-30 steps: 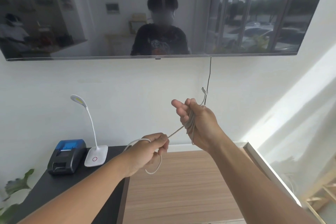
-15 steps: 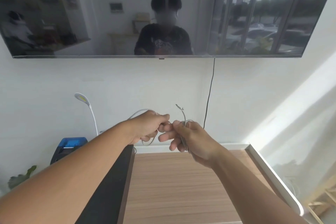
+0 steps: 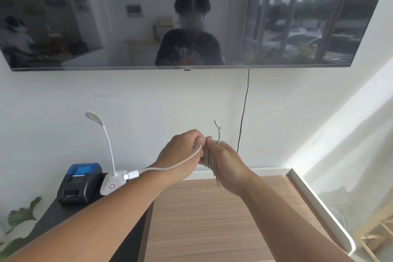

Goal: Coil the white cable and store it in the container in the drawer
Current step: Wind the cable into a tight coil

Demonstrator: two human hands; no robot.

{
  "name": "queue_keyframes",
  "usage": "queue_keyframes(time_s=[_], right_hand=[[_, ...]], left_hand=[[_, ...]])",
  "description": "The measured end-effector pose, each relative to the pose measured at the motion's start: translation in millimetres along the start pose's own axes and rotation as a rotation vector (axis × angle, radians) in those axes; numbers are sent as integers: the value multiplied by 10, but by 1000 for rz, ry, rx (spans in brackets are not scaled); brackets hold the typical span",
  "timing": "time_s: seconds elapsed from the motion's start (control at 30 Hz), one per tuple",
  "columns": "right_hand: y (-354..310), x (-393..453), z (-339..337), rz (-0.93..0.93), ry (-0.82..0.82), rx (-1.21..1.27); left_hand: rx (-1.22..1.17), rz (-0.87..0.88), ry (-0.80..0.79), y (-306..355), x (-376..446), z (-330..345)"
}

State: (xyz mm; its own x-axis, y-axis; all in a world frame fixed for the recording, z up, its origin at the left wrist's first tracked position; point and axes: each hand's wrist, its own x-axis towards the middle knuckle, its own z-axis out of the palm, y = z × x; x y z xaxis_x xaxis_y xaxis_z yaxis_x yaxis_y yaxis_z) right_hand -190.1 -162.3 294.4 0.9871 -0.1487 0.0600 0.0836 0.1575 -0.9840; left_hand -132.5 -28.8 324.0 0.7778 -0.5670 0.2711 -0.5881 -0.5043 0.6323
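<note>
Both hands meet in the air above the wooden top (image 3: 212, 219). My right hand (image 3: 228, 166) grips a bundle of several loops of the white cable (image 3: 209, 159), which hangs down past the palm. One thin plug end sticks up above the fingers. My left hand (image 3: 180, 151) pinches the free stretch of cable right beside the bundle. That loose tail curves left over my forearm and ends in a white USB plug (image 3: 131, 175). No drawer or container is in view.
A dark screen (image 3: 127, 17) hangs on the wall ahead, with a black cord (image 3: 244, 108) running down from it. On the black cabinet at the left stand a white desk lamp (image 3: 111, 184) and a black-and-blue printer (image 3: 79, 183). A plant (image 3: 19, 217) is at lower left.
My left hand rose from lower left to meet the right hand and has stayed there. The free length of cable has shortened, and its USB plug end now swings out over my left forearm.
</note>
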Motion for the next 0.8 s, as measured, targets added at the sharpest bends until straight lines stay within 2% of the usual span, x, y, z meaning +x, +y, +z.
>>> queue_keyframes(time_s=[0.13,0.27,0.43,0.57,0.7,0.8], right_hand=[[4,-7,-16,4,-49,48],[-41,27,-18,32,94,215],[-84,74,-5,1,228,400],[-158,96,-42,-18,266,382],[-242,114,-80,-18,284,354],[-343,122,-128,-39,254,364]], left_hand=[[-52,25,-6,-36,-70,24],[-149,17,-110,-111,-226,151],[-345,-62,-112,-184,-361,285],[-351,-40,-198,-213,-467,300],[-474,-46,-298,-288,-529,322],[-448,-34,-226,-376,-567,407]])
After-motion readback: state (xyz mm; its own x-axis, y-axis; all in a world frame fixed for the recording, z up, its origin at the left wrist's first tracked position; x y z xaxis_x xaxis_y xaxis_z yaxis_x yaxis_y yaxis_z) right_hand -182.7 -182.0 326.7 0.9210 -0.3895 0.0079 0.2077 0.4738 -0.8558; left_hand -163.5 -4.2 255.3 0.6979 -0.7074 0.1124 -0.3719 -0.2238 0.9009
